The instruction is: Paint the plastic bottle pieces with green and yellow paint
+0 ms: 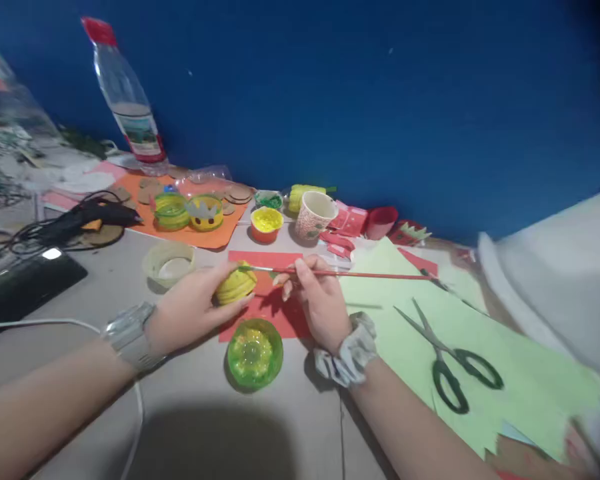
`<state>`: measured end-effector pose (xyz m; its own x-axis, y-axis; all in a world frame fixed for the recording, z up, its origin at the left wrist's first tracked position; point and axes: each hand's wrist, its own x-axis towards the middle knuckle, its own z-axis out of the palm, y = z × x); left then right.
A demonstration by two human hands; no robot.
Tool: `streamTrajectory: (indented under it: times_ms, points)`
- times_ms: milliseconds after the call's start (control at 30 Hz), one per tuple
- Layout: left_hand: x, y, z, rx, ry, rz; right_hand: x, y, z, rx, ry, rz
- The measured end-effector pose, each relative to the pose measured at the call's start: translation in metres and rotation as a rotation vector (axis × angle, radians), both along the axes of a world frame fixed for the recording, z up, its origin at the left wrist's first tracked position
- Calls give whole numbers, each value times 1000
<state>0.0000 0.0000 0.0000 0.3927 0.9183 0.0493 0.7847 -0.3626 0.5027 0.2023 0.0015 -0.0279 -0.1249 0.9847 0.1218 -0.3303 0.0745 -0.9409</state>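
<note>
Left hand [193,307], left of centre: yellow ridged piece [237,287] is gripped between thumb and fingers; right hand [325,307], centre: red-handled brush [375,275] is pinched, tip at the piece's upper edge; by a slipped grip the yellow surface could be smeared, by a dropped wrist the green bowl [276,365], lower centre, tipped

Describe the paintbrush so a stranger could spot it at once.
Below the blue wall, find the red paper in the middle of the table. The right hand holds the paintbrush, its tip by the yellow object in the left hand. The paintbrush's long, thin red handle sets it apart from the black-handled scissors nearby.
</note>
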Motion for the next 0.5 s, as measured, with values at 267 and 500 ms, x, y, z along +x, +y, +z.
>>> streamTrajectory:
  times_ms: [267, 500]
  points:
    - [-3, 0, -2, -30, -20, -16, 3, -1, -3, 15, 3, -35]
    - [-3, 0, -2, -52, -18, -18, 5, 1, -5, 18, 8, -33]
